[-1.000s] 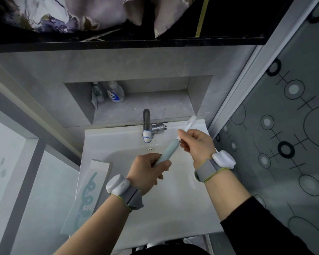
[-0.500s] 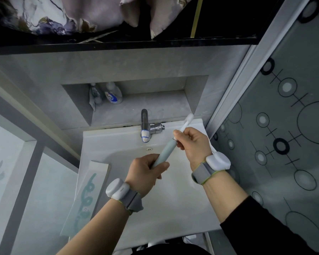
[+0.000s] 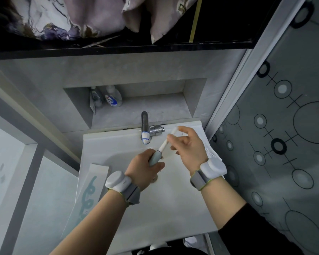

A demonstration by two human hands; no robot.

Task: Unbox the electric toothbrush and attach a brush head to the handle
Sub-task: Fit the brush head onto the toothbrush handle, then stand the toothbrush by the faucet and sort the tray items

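The toothbrush's teal handle (image 3: 154, 157) is upright and tilted to the right over the sink, and my left hand (image 3: 145, 169) is wrapped around it so only its top end shows. A white brush head (image 3: 165, 144) sits on that top end and points up and right towards the tap. My right hand (image 3: 191, 147) is at the brush head's upper part. Its thumb and forefinger touch the head lightly and the other fingers are spread. The long white toothbrush box (image 3: 92, 190) with a teal print lies on the sink's left rim.
The white sink (image 3: 173, 208) fills the middle, with a chrome tap (image 3: 145, 126) at its back. Two bottles (image 3: 113, 97) stand in the wall niche. A white paper sheet (image 3: 209, 150) lies on the sink's right rim under my right wrist. A patterned glass panel is at the right.
My left hand has slid up the handle, hiding most of it. My right hand has loosened from a tight grip to a fingertip hold with spread fingers.
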